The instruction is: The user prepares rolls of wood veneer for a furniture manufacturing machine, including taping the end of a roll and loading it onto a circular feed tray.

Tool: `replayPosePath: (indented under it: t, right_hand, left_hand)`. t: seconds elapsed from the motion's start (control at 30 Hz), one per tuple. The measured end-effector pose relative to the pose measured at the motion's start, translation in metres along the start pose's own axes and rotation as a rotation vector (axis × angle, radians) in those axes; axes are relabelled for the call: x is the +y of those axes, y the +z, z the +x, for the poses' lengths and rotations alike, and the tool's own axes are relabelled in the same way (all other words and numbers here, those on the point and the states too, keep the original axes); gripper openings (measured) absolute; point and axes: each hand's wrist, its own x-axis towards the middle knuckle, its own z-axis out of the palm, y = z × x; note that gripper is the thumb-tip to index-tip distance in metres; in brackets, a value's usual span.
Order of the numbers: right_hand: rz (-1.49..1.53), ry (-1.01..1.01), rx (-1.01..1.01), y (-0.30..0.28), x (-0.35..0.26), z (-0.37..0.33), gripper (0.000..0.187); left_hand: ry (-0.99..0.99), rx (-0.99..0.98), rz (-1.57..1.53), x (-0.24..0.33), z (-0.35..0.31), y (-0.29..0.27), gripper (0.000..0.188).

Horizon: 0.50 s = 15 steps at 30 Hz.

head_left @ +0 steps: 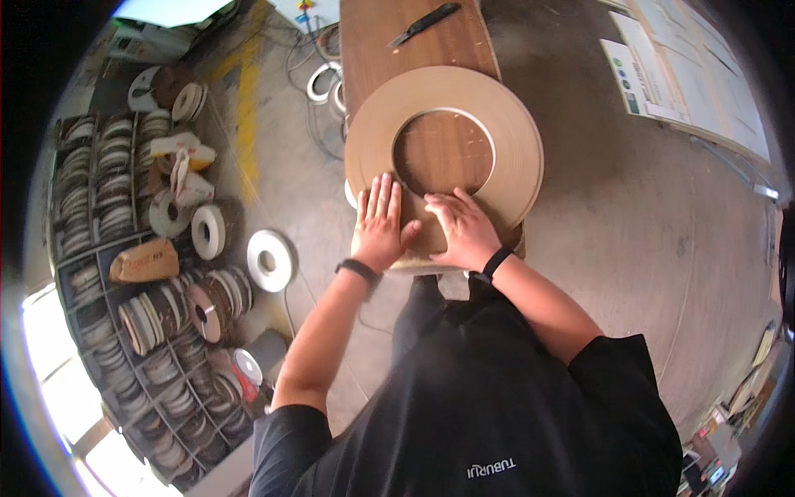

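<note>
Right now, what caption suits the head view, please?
Bare left hand and right hand touch a tan coiled ring.

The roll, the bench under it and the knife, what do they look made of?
Roll: matte tan, perhaps wood veneer or plastic; fine rings suggest wound strip.
Bench: brown wood or wood-look laminate, judging by its streaky grain.
Knife: dull black, probably plastic; greyish tip, likely metal.

Head view: head-worn fisheye, left one of pair. Faces steeply down, over wearer's shirt [505, 398]. Upright, unmirrored; forearms [323, 340] enter from below. Hands [379, 232] near mid-frame, at moderate range; worktop [368, 37] runs away to upper edge. Wide coverage: shelf [101, 249] at left, floor [596, 215] both sides. Straight edges bow toward dark rim.
</note>
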Motion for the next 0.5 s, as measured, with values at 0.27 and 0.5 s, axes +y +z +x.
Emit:
replayPosePath:
  t: [0.27, 0.5]
  right_hand:
    - [-0.003, -0.085, -0.121, -0.013, 0.019, -0.020, 0.079]
    - [-0.078, -0.115, -0.229, -0.018, 0.013, -0.018, 0.101]
  left_hand:
    - [-0.130, 0.499, -2.222, 0.032, -0.004, -0.084, 0.036]
    - [-0.241, 0.176, -1.731, 0.062, -0.006, 0.016, 0.043]
